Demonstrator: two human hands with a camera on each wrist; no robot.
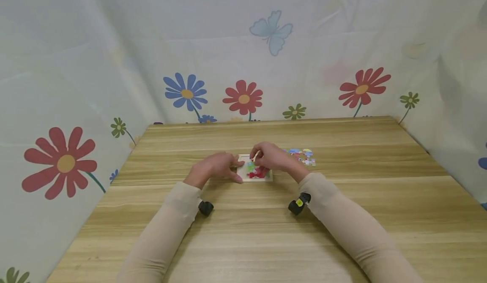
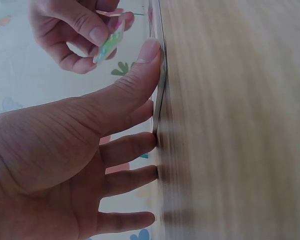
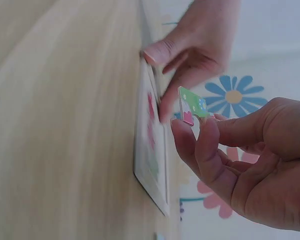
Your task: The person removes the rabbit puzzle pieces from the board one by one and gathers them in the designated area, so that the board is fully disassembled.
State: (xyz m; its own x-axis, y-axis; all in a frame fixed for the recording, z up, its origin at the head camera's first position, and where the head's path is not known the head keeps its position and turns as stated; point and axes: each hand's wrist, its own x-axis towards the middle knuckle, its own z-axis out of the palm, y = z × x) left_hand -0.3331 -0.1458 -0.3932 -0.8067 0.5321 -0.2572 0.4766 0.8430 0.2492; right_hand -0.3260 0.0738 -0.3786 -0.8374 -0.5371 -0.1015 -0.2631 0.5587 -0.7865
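puzzle pieces [image 1: 309, 160] are lying loose on the desk [image 1: 228, 236], just past the right edge of a shallow tray [image 1: 243, 172], and the right hand [image 1: 274, 156] is blocking the view of some of them as well as the tray's far right corner. the tray is sitting well in from the desk's left and right edges and apart from its far edge. beyond that far edge a printed cloth [image 1: 152, 21] is hanging, carrying a red flower [image 1: 243, 98], a blue flower [image 1: 186, 92] and a pale butterfly [image 1: 271, 31]. black wrist cameras [image 1: 206, 208] are jutting inward from the cuffs.

the right hand is pinching a green piece [image 3: 192, 105] between thumb and fingertips, holding it raised over the tray. the left hand [image 1: 218, 165] is keeping its fingers spread and nearly straight, gripping nothing between them; its thumb is resting at the tray's near left corner while the fingers are reaching along the left edge.

the desk is showing streaky wood grain in pale and brown bands. the tray is forming a flat, pale rectangle with a thin rim, and red pieces [image 1: 257, 174] are lying inside by its near edge. the green piece is showing white dots, a pink patch and a curved notch. beige sleeves [image 1: 335, 202] are wrinkling softly along both forearms.
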